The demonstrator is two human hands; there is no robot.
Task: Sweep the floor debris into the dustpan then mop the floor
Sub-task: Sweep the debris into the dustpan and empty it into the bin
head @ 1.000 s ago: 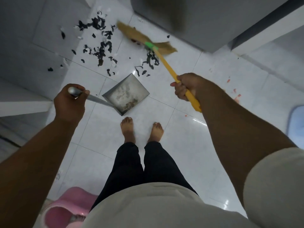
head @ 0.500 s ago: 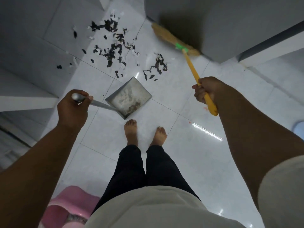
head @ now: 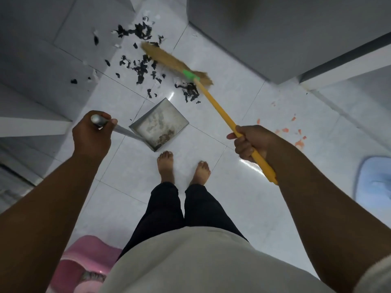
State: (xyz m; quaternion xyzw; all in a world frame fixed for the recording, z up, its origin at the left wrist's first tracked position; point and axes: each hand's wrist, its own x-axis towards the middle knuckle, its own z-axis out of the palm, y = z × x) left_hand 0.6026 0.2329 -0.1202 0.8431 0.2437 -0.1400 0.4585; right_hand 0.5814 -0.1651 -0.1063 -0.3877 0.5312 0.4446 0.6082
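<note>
My left hand (head: 92, 135) grips the long metal handle of a grey dustpan (head: 159, 124), which rests on the white tile floor just ahead of my bare feet, with a little brown dirt in its near corner. My right hand (head: 250, 140) grips the yellow handle of a straw broom (head: 175, 62). The broom head lies among black debris scraps (head: 141, 68) scattered beyond the dustpan. A smaller black clump (head: 189, 92) sits under the broom neck, near the pan's far corner.
A grey cabinet (head: 275, 34) stands at the back right and grey walls at the left. Orange scraps (head: 296, 136) lie on the floor at the right. A blue object (head: 374, 182) sits at the right edge, a pink bucket (head: 88, 261) at the bottom left.
The broom head has swung left from beside the grey cabinet into the black debris. My right hand moved with it. The dustpan and my left hand stay about where they were.
</note>
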